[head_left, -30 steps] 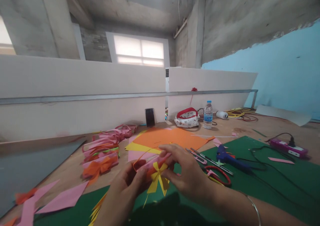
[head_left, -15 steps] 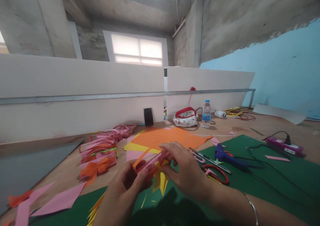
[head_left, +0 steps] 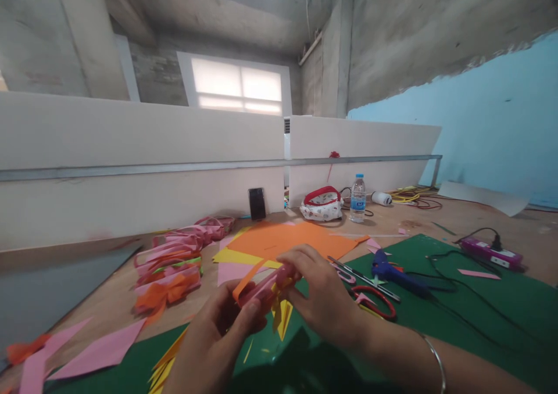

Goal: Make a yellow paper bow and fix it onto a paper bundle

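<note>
Both my hands hold one paper craft piece (head_left: 264, 286) above the green cutting mat (head_left: 436, 312). It is a pink folded strip with an orange strip along its top and a yellow bow hanging beneath. My left hand (head_left: 222, 330) grips its lower left end with thumb and fingers. My right hand (head_left: 320, 295) pinches its right end from above, and a thin bangle circles that wrist. The piece's middle is partly hidden by my fingers.
A pile of finished pink and orange paper bows (head_left: 174, 260) lies to the left. Orange, yellow and pink sheets (head_left: 288, 240) lie ahead. Red scissors (head_left: 375, 301), a blue glue gun (head_left: 392, 272), a power strip (head_left: 488, 251), a water bottle (head_left: 358, 199), a pouch (head_left: 322, 205) and a phone (head_left: 257, 203) stand farther off.
The yellow bow has swung from facing me to hanging edge-on under the strip as both hands turned the piece. The view has drifted slightly right.
</note>
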Demonstrator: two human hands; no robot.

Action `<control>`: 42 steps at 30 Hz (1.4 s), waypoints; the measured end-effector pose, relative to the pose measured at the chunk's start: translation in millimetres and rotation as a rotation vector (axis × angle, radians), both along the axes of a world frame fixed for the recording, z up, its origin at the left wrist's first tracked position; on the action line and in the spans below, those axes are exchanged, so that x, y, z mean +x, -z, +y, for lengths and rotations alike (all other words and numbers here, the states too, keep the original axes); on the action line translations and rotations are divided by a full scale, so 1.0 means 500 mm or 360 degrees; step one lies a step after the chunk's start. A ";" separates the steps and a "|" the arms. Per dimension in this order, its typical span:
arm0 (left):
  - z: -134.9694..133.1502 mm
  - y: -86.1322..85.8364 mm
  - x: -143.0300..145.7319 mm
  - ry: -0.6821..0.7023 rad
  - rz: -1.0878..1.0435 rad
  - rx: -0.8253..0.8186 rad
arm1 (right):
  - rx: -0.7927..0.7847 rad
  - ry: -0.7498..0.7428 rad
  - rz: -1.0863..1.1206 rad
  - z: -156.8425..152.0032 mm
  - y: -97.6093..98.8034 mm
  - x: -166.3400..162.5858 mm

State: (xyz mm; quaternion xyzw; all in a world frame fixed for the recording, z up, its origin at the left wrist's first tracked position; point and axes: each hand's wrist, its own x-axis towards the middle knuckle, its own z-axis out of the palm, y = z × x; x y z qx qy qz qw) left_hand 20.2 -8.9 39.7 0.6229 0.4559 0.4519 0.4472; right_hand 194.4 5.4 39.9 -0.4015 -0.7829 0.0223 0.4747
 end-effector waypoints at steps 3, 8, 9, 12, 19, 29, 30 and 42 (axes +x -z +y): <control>-0.004 -0.001 0.001 0.0005 -0.0017 -0.0008 | 0.0003 0.0028 0.0010 -0.004 -0.003 -0.002; -0.006 -0.001 -0.001 0.0025 0.0008 0.0003 | -0.0021 0.0153 0.0023 -0.011 -0.006 -0.003; -0.005 0.000 -0.002 0.0022 0.0022 0.0014 | -0.0016 0.0188 0.0048 -0.011 -0.005 -0.003; -0.002 0.001 -0.005 0.0028 0.0028 0.0042 | 0.0018 0.0268 0.0091 -0.007 -0.001 -0.001; 0.001 0.000 -0.008 0.0020 0.0076 0.0102 | -0.0248 0.0072 0.0122 0.003 0.002 0.007; -0.009 -0.002 -0.003 -0.0022 0.0039 0.0067 | -0.0798 -0.0212 0.0362 0.010 -0.014 0.011; -0.009 -0.003 -0.003 0.0008 0.0045 0.0068 | -0.0790 -0.0208 0.0343 0.011 -0.013 0.012; -0.019 -0.006 0.008 0.0056 0.0079 0.0093 | -0.0621 -0.0137 0.0091 0.004 -0.011 0.011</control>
